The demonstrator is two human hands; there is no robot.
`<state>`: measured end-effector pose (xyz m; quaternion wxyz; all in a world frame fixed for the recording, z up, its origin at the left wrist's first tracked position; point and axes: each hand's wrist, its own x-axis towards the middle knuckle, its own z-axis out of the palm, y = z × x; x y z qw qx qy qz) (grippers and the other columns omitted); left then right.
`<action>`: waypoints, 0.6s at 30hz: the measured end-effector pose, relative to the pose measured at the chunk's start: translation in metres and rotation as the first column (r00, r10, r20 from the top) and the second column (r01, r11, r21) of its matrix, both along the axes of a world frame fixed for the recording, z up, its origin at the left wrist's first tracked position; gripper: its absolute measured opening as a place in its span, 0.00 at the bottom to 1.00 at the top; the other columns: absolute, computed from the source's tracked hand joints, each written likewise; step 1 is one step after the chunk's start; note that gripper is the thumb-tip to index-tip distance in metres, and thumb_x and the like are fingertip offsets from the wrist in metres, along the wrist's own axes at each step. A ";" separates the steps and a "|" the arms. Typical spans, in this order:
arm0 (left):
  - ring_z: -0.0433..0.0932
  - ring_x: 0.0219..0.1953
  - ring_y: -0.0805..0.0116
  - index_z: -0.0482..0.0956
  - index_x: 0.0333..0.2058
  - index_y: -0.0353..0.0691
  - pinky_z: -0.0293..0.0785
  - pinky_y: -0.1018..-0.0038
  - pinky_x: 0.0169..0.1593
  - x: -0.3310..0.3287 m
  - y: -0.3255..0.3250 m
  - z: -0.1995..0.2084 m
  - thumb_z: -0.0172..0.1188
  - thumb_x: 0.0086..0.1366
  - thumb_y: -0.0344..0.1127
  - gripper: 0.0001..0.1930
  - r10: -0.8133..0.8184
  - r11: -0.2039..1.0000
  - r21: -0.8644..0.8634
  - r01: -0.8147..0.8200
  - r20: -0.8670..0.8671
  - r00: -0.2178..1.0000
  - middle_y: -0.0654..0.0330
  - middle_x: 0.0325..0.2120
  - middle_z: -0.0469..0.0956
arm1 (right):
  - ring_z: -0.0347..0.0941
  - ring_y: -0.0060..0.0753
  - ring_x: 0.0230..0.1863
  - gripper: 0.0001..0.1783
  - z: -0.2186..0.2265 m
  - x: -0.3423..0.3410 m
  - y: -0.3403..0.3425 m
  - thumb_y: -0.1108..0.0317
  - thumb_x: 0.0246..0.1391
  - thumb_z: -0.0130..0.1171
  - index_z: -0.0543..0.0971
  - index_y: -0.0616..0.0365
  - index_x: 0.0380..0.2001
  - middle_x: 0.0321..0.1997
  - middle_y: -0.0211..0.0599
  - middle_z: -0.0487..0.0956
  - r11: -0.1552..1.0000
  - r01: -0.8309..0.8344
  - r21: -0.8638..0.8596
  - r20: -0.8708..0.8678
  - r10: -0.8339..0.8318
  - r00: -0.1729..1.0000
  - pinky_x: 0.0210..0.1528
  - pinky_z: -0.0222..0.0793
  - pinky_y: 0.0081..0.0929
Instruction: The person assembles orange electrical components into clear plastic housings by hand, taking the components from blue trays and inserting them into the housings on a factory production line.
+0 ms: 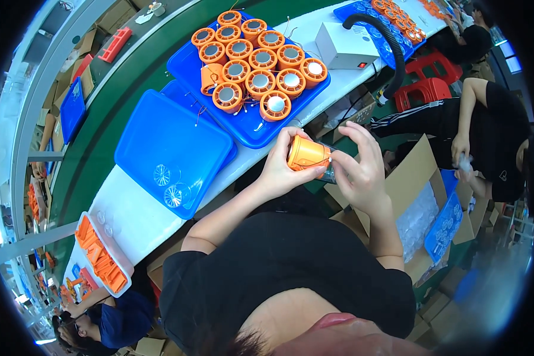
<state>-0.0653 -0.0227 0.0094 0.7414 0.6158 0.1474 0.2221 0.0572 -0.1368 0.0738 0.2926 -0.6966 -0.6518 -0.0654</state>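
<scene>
In front of my chest, my left hand (279, 172) is wrapped round an orange cylindrical housing (305, 153) that lies tilted on its side. A thin dark wire (315, 164) runs across the housing to my right fingertips. My right hand (365, 175) pinches at that wire with thumb and forefinger, its other fingers raised and bent. A clear plastic part (329, 173) shows at the housing's right end, partly hidden by my fingers. Just beyond, a blue tray (255, 137) carries several similar orange housings (260, 82) with round silvery discs on top and loose thin wires.
Left of it, another blue tray (172, 142) holds clear plastic discs (172, 196). A white bin (126, 266) of orange strips stands farther left. A grey box (345, 46) with a black hose (391, 44) is beyond. On the right are an open carton (412, 172) and a co-worker (495, 130).
</scene>
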 end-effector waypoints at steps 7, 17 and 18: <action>0.68 0.36 0.75 0.57 0.38 0.40 0.68 0.78 0.40 0.006 0.000 -0.001 0.66 0.44 0.34 0.27 0.027 1.000 -0.008 -0.027 -0.041 0.999 0.60 0.33 0.65 | 0.66 0.44 0.46 0.09 -0.006 0.005 0.005 0.78 0.29 0.55 0.72 0.61 0.22 0.38 0.42 0.69 0.999 0.024 0.024 0.064 -0.026 0.998 0.42 0.62 0.36; 0.68 0.38 0.75 0.58 0.38 0.39 0.68 0.78 0.41 0.011 0.006 0.004 0.62 0.47 0.28 0.23 0.118 0.991 -0.065 -0.120 -0.046 0.992 0.59 0.34 0.65 | 0.66 0.43 0.44 0.09 -0.008 0.004 0.005 0.77 0.28 0.56 0.71 0.62 0.20 0.36 0.42 0.70 0.997 -0.022 0.074 -0.046 0.025 0.999 0.39 0.64 0.34; 0.68 0.37 0.75 0.58 0.38 0.39 0.67 0.78 0.41 0.010 0.007 0.004 0.62 0.47 0.28 0.23 0.130 0.988 -0.075 -0.133 -0.035 0.991 0.59 0.34 0.65 | 0.66 0.43 0.46 0.10 -0.007 0.004 0.004 0.76 0.31 0.56 0.70 0.62 0.23 0.38 0.43 0.69 0.998 -0.009 0.055 -0.088 0.014 0.996 0.41 0.63 0.34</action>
